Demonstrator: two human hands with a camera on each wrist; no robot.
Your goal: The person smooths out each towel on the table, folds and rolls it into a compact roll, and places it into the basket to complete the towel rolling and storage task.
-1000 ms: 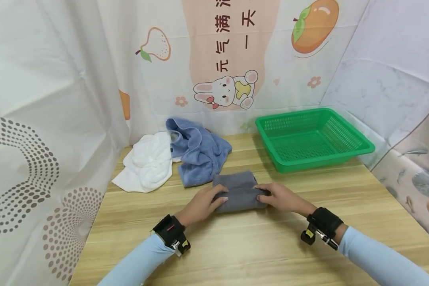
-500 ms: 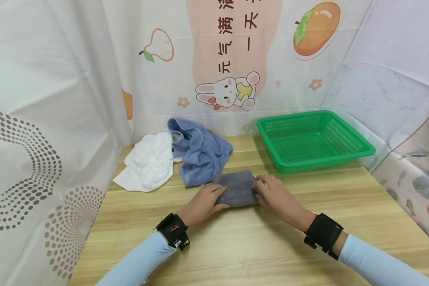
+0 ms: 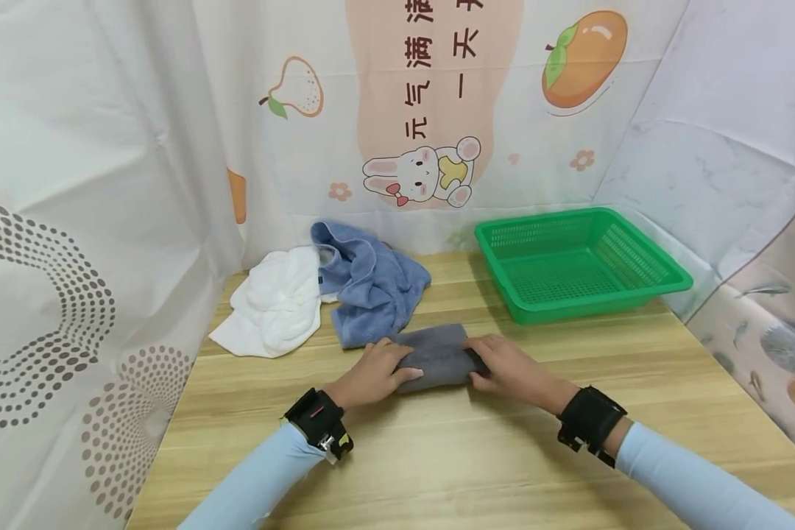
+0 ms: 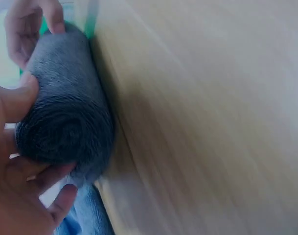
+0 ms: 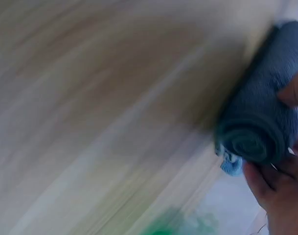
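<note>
A grey towel [image 3: 435, 358], rolled into a thick cylinder, lies on the table in the middle of the head view. My left hand [image 3: 373, 374] grips its left end, thumb on the near side. At the other end, my right hand [image 3: 513, 373] holds the roll between thumb and fingers. Spiral layers show on the towel's end [image 4: 56, 132] in the left wrist view, with the left fingers [image 4: 51, 176] curled about it. The right wrist view shows the opposite spiral end of the towel [image 5: 249, 142] beside the right hand [image 5: 286, 193].
Just behind the roll lies a crumpled blue towel [image 3: 377, 283]. A bunched white towel [image 3: 274, 302] touches it on the left. At the back right stands a green plastic basket [image 3: 596, 302]. Printed curtains [image 3: 291, 177] enclose the wooden table [image 3: 437, 456].
The flat part of the grey towel behind the roll has been taken up into it. The right hand shifted inward, then back out slightly; both hands stay at the ends.
</note>
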